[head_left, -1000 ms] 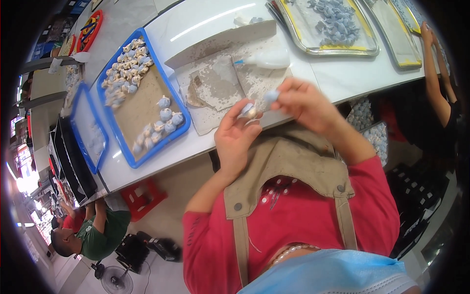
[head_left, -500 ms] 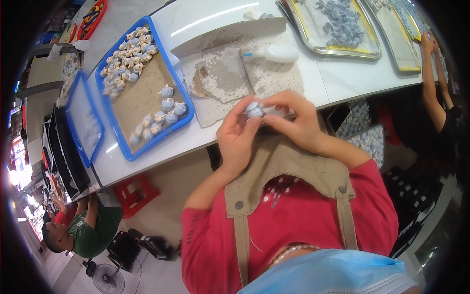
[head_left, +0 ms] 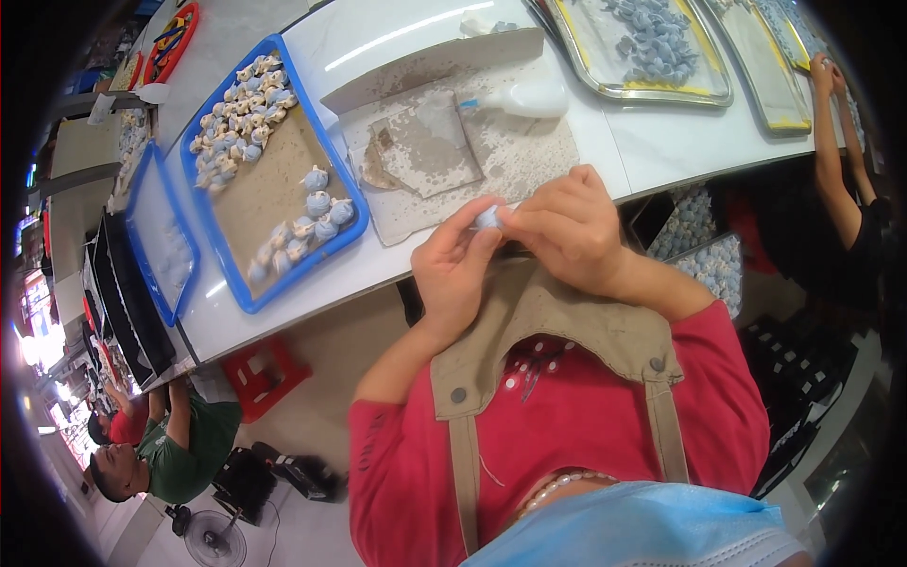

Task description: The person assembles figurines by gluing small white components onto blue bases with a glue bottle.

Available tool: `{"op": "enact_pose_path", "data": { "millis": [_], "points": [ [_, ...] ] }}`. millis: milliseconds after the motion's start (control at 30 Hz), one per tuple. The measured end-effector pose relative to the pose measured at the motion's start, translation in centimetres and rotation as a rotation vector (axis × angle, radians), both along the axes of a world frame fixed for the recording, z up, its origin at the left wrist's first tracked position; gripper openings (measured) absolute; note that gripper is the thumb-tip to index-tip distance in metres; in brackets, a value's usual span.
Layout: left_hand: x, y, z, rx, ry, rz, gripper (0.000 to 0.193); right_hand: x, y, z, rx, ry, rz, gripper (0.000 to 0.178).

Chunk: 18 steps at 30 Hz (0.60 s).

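Pinching a possibly petalled piece (head_left: 487, 219), hands (head_left: 452, 269) (head_left: 576, 236) meet by the white table (head_left: 652, 142), stool (head_left: 274, 384) below.

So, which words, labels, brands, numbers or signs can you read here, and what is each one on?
Red left sleeve: dark lettering, which I won't copy out.
White bottle: no writing that I can make out.
Held pale blue piece: none visible.
Bright area at far left: any signs are too blurred to read.

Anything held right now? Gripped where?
Small pale-blue piece, gripped at its left side by left hand, thumb and finger. Right hand touches its right edge; pinching or pressing, can't tell.
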State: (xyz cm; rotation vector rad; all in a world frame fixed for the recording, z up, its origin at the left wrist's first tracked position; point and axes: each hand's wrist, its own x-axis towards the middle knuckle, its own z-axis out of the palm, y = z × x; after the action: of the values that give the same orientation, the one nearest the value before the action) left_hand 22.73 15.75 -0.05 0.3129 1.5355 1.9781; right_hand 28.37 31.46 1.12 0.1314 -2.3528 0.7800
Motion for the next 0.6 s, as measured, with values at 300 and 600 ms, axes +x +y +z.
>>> {"op": "enact_pose_path", "data": {
  "millis": [300, 600],
  "points": [
    [-0.3, -0.4, -0.2, -0.018, 0.117, -0.044, 0.030, -0.5, 1.8, 0.0, 0.022, 0.098, 0.127, 0.018],
    [-0.5, -0.2, 0.5, 0.014, 0.304, -0.139, 0.035, -0.6, 3.4, 0.2, -0.805, -0.419, 0.497, 0.042]
  ]
}}
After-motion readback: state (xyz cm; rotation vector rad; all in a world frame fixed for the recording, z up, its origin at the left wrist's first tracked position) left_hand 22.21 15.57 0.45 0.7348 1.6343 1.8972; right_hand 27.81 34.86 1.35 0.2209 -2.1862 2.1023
